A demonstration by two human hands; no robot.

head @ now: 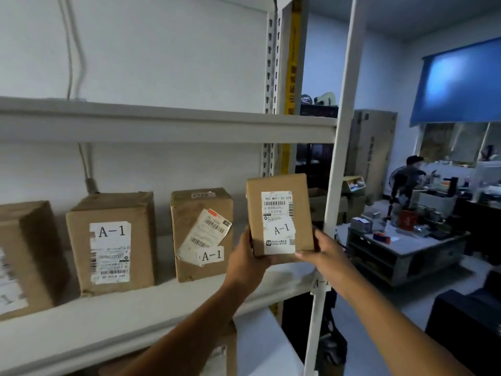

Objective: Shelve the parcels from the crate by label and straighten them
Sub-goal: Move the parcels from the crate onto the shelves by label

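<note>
At the right end of the shelf (151, 308), the parcel (279, 215) (label A-1) is held upright above the board, left hand (245, 260) and right hand (322, 253) clamped on its lower corners, beside 3 standing boxes (202, 234).

Bare forearms, left hand (245, 263), right hand (326, 256) (no sleeves visible).

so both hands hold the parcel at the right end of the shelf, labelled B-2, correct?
Not quite: the head view shows the parcel's label reads A-1, not B-2. Both the left hand and right hand do hold it at the shelf's right end.
</note>
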